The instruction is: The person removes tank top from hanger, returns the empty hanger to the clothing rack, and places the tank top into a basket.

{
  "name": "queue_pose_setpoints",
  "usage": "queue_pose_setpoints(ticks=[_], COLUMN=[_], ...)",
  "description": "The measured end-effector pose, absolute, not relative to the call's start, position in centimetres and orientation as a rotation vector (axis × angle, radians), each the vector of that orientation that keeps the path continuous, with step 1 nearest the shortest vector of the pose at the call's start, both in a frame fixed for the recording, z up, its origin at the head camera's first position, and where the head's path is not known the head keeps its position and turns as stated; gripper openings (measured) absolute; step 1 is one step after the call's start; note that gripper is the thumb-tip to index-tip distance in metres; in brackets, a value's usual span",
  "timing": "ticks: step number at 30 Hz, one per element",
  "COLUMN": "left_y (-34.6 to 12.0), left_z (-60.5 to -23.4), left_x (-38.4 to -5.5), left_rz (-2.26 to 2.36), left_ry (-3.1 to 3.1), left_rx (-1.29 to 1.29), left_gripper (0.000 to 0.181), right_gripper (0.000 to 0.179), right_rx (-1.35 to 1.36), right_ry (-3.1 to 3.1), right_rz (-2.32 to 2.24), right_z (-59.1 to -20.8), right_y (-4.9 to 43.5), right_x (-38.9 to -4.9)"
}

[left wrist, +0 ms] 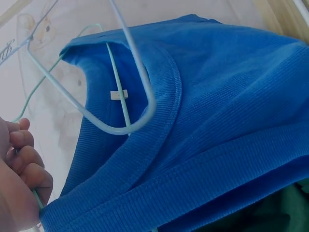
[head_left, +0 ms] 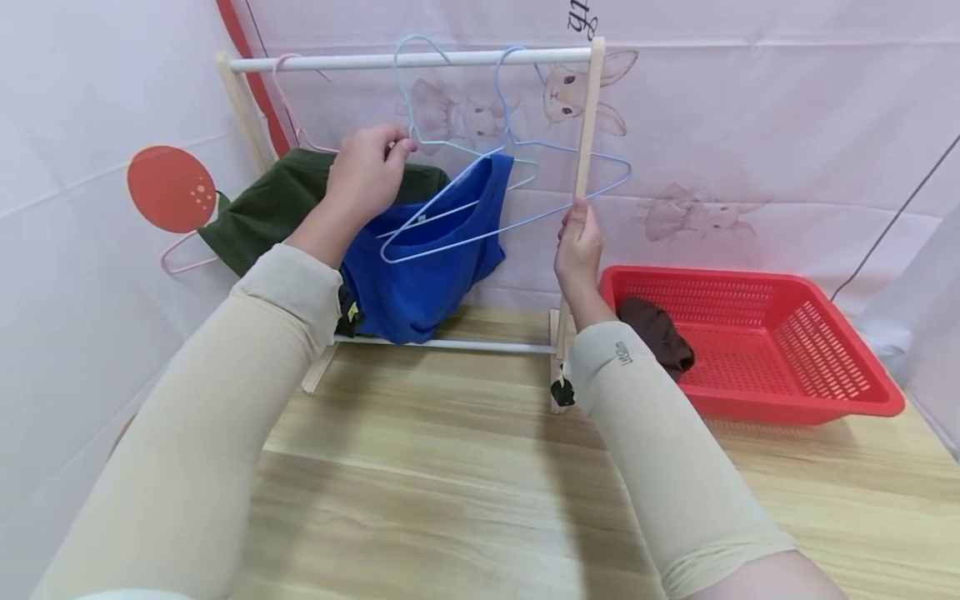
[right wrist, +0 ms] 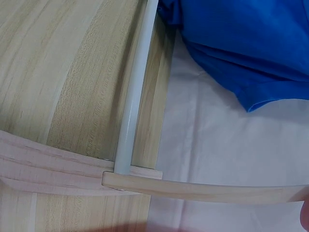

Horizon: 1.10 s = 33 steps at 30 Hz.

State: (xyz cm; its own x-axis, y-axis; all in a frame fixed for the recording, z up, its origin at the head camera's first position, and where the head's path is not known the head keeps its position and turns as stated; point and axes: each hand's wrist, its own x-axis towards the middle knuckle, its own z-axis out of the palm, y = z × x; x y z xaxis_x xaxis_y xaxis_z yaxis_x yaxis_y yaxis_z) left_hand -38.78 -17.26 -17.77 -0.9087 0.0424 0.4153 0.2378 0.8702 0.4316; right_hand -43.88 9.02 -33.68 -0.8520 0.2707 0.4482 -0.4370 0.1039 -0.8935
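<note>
My left hand [head_left: 367,171] grips the mint-green hanger [head_left: 411,100] near its shoulder, below the hook. That hanger hangs on the rack's white top rail [head_left: 352,62], and in the left wrist view its wire runs inside the neckline of a blue sleeveless top [left wrist: 212,92]. The top [head_left: 420,292] droops below the hanger. An unloaded light-blue hanger [head_left: 573,150] hangs in front of it. With my right hand [head_left: 580,250] I hold the rack's right wooden post [head_left: 589,125]; in the right wrist view only a fingertip shows beside the post [right wrist: 207,192].
A dark green garment [head_left: 262,208] is on a pink hanger [head_left: 187,267] at the left. To the right stands a red plastic basket [head_left: 817,408] with a dark brown cloth [head_left: 656,333] inside. The rack's lower white bar [head_left: 487,345] runs just above the wooden table [head_left: 420,500].
</note>
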Motion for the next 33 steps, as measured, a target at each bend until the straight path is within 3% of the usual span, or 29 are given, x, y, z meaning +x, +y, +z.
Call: queue_pose_setpoints(ticks=[16,25,33], left_y=[-19.9,-22.3,-23.4], left_z=[-21.1,-23.0,-24.4], left_x=[-37.4,-36.7,-36.1], left_rz=[-0.832,-1.042,-1.223], left_ry=[-2.665,-2.717,-2.736], left_rx=[-0.249,-0.196,-0.183], left_gripper=[0.040,0.043,0.040], right_gripper=[0.045,0.061,0.050], right_rx=[0.139,0.135,0.141], right_ry=[-1.860,-1.894,-1.870], right_rz=[1.745,1.771,1.777], right_z=[-33.6,-33.9,-34.0], right_y=[8.8,8.8,8.9], right_x=[-44.2,-44.3,-44.5])
